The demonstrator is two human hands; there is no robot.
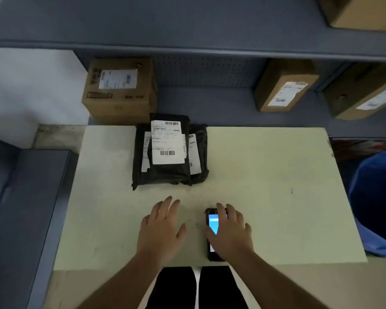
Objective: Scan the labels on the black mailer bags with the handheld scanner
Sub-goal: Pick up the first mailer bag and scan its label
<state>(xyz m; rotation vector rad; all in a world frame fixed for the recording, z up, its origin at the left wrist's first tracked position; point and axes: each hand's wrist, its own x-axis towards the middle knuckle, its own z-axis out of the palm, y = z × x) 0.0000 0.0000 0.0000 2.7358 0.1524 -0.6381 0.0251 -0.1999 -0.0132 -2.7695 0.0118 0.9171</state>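
The pale desk (265, 175) is serving as reference. A stack of black mailer bags (169, 152) is lying at the desk's far edge, left of centre; the topmost bag is showing a white label (168, 142) with barcodes facing up, and further labels are peeking out at either side beneath it. The handheld scanner (212, 233) is lying flat near the desk's near edge, well apart from the stack, its screen glowing blue. The right hand (231, 235) is lying over the scanner with fingers spread, covering its right side; whether it is gripping the device cannot be told. The left hand (162, 230) is hovering or resting palm-down over the desk just left of the scanner, fingers apart and holding nothing. Beyond the desk's far edge, cardboard boxes (120, 90) bearing labels are sitting on a grey shelf (221, 103). A blue bin (377, 201) is standing beside the desk's right edge.
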